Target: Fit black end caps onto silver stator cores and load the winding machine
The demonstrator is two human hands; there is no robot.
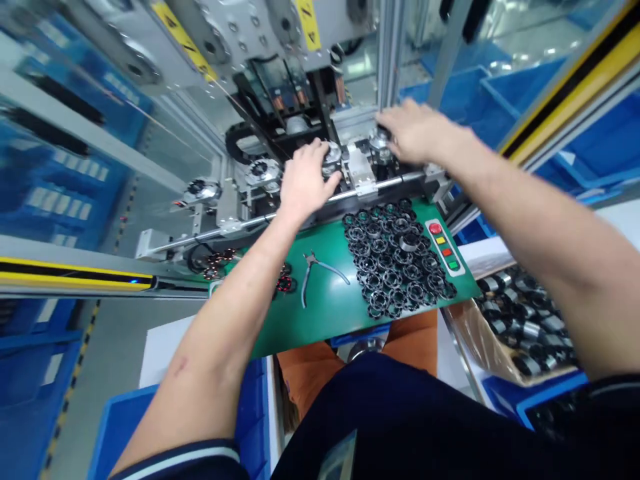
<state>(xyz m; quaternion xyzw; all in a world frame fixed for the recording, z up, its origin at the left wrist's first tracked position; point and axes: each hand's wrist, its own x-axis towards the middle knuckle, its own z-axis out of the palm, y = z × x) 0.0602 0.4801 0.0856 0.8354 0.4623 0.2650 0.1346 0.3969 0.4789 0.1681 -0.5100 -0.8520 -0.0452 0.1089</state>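
My left hand (305, 179) lies at a round metal fixture (331, 155) on the machine rail, its thumb and fingers apart around the near side. Farther right, my right hand (411, 131) has its fingers closed at another round fixture (380, 141); what they hold, if anything, is hidden. Two more fixtures, one in the middle (263, 171) and one at the left end (201, 191), stand on the rail. On the green table (325, 313) are blue-handled cutters (320, 267), several rows of black ring parts (395, 260) and some copper-wound rings (286, 284), partly behind my left forearm.
A button panel (445, 248) sits at the table's right edge. Machine heads (240, 33) hang above the fixtures. A box of cylindrical metal parts (530, 323) is at lower right. Blue bins (125, 427) stand at lower left.
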